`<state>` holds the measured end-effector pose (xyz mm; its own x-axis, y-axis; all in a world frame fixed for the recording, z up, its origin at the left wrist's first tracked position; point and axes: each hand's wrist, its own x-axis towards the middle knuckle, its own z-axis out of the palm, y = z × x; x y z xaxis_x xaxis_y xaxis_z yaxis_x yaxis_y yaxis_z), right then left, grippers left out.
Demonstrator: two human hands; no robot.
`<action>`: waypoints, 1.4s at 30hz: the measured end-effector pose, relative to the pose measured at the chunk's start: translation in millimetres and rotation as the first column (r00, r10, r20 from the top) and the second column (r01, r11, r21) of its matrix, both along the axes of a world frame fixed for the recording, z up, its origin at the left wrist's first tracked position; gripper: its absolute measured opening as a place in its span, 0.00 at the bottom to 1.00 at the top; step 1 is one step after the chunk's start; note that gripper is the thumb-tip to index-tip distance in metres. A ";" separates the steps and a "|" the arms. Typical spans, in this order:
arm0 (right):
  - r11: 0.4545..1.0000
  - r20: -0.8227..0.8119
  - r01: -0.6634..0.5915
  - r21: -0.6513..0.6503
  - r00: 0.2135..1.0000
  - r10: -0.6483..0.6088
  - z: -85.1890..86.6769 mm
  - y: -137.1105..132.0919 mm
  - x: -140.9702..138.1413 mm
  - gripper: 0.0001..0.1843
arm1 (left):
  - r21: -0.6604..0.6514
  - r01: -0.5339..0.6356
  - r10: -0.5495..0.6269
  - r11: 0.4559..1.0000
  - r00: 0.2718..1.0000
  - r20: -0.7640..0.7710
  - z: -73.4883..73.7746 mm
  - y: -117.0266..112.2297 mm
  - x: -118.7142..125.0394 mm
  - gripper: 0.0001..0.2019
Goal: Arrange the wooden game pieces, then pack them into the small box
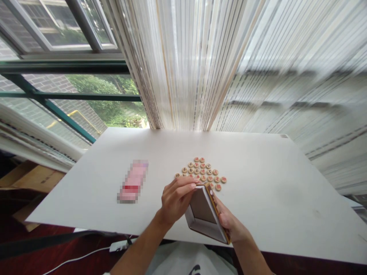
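Both hands hold a small cardboard box (205,219) tilted on its edge above the near part of the table. Its white-walled, brown-bottomed inside faces me, and I see nothing in it; a gold-brown patterned side shows at the right. My left hand (177,196) closes its fingers over the box's upper left edge. Around the patterned right side is my right hand (231,221), thumb pressed to it and fingers mostly hidden behind. Just beyond the box, round Chinese chess pieces (203,172) with red or black characters lie in rough rows. My left hand and the box cover some of them.
The white table (275,191) reaches to a striped string curtain (195,68) and a window on the left. A pink pixelated oblong thing (133,181) lies on the table's left side. Below the front edge are a white power strip (118,245) and cable; cardboard boxes (31,183) stand at far left.
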<state>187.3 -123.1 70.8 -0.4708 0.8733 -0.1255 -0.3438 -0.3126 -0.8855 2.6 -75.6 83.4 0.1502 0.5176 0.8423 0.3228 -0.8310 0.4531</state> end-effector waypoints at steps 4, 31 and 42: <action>0.990 0.035 0.111 -0.088 0.994 -0.108 -4.9 -2.5 -7.7 0.47 | -0.019 -0.042 0.044 0.999 0.993 0.112 -5.8 -4.5 -1.4 0.07; 0.544 0.740 -0.542 0.641 0.250 -0.624 26.3 224.3 33.7 0.49 | -0.813 -0.345 0.652 0.469 0.756 0.055 -89.6 -1.7 -97.2 0.19; 0.819 0.916 -0.462 0.340 -0.032 -0.399 -12.9 272.9 15.9 0.41 | -0.832 -0.301 0.645 0.465 0.759 0.086 -95.2 -2.6 -98.4 0.20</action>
<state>203.2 149.8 57.9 -0.2775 0.9547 -0.1075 0.9403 0.2468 -0.2345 -95.9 -78.2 -11.8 -0.5277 0.8484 0.0431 0.2340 0.0964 0.9674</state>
